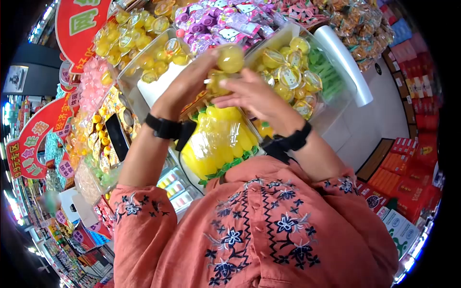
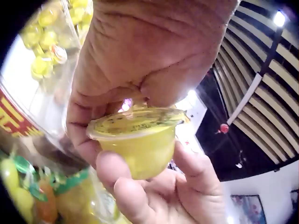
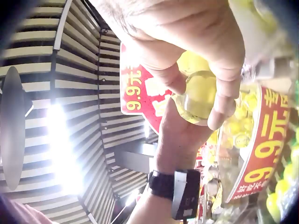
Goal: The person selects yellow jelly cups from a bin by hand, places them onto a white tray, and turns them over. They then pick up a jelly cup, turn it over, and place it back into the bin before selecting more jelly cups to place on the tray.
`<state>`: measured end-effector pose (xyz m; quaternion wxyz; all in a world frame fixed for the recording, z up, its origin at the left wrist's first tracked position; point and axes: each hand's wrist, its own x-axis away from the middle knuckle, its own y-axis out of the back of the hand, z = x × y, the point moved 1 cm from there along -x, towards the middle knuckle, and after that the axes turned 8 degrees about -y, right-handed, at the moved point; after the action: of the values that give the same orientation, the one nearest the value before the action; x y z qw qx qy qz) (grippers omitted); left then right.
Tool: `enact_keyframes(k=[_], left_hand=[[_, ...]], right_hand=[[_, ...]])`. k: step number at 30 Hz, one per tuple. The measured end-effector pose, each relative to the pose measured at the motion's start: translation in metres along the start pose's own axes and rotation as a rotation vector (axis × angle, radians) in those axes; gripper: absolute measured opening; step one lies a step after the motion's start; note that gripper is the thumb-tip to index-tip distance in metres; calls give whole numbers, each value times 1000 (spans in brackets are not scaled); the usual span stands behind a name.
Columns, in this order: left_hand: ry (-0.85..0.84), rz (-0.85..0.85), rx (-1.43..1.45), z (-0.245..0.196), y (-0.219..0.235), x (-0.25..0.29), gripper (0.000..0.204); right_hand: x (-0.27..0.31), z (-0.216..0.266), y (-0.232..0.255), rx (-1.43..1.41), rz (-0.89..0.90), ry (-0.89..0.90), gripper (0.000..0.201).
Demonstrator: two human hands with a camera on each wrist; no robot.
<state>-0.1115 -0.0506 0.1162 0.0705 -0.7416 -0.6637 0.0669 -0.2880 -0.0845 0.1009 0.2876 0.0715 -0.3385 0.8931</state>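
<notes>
Bright indoor light fills the head view, leaving glare across the glossy wrapper of the yellow pineapple-shaped pack; the raised hands look slightly motion-blurred. Fisheye distortion bends the edges into black corners. In the right wrist view, a ceiling light burns out to white. The left wrist view is soft, the lettering on the jelly cup unreadable.

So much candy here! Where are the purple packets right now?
In the head view, the purple packets lie heaped at top centre, beyond the left hand and right hand, with yellow cups to their lower right.
</notes>
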Motion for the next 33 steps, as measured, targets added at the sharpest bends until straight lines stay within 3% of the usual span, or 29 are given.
enact_keyframes(k=[3,4,9,13,15,17,19,21,23,26,29,33], left_hand=[[61,33,52,-17,-47,-10,59],[29,103,49,-13,-56,-18,61],[-80,66,-2,-4,-92,-40,65],[-54,-73,-292,-3,-57,-30,56],[-82,-147,-344,0,-10,-16,42],[46,-220,-704,0,51,1,43],[193,-157,-1109,17,117,21,56],[460,-35,-1297,38,159,46,76],[714,102,-1320,34,156,62,83],[898,101,-1229,30,142,74,83],[1080,91,-1024,57,162,74,84],[1073,-17,-954,47,144,66,89]], right_hand=[[38,24,32,111,-84,22,49],[50,30,43,154,-115,23,49],[93,45,89,74,-443,213,50],[107,49,114,43,-554,414,53],[108,51,108,108,-597,470,51],[109,57,95,173,-612,495,48],[101,59,68,245,-584,476,45],[84,50,42,290,-503,389,41],[65,39,21,299,-394,310,38],[34,14,2,306,-221,197,35],[12,-3,-12,333,-116,97,35],[-11,-16,-17,362,-63,-2,35]])
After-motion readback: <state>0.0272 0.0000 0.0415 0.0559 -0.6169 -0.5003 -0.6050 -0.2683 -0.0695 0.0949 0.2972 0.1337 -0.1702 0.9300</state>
